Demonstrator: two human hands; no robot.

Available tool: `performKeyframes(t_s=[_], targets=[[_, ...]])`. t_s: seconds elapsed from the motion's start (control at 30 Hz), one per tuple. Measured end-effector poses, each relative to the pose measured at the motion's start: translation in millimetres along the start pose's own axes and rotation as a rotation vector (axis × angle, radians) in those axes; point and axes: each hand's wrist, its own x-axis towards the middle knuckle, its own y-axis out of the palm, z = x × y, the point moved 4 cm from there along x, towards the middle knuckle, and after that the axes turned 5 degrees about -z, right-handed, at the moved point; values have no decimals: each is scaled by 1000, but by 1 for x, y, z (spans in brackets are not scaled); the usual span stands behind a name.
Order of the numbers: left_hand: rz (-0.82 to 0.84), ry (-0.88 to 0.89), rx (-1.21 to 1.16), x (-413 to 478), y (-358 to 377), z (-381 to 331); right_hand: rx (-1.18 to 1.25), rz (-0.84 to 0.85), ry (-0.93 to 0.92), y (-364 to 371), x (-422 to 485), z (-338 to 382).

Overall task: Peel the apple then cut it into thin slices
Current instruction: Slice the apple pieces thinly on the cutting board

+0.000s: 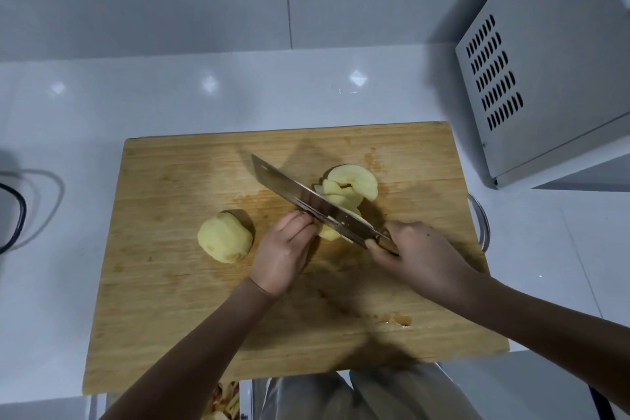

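- Head view: a board point(204, 300) lies on a white counter point(136, 95), with a vented metal box point(545, 61) at the far right.
- The apple is already peeled and split. One half point(225, 237) sits untouched on the left of the board, near the left hand but apart from it.
- The other piece point(329, 232) lies mid-board under the knife point(300, 196), mostly hidden by the blade.
- Cut slices point(351, 186) lie fanned just beyond the blade, leaning on one another.
- The left hand point(286, 249) has its fingers curled down on the piece, fingertips right against the flat of the blade.
- The right hand point(419, 252) is wrapped round the knife handle; the blade runs diagonally up and left, tip raised off the board.
- Peels point(225, 399) show below the board's near edge, and a small scrap point(399, 319) lies on the board near the right forearm.
- Step in hand, as I judge it: slicing the first half, peeling done, roughly midway through the cutting.
- The next move likely calls for a straight press down close to the last cut. The left fingertips should stay tucked and creep back, since little of the piece is left to hold.
- The second half then needs the same treatment.
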Motion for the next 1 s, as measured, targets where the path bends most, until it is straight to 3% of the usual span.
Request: performKeyframes(t_s=[0.37,0.8,1.0], targets=[[-7,33,-10,-5,-1,2,-37,83,32,22,19,13],[14,3,-5,-4,-1,2,48,-19,22,9,2,4],[-27,14,16,-4,-3,0,35,12,11,10,-1,4]])
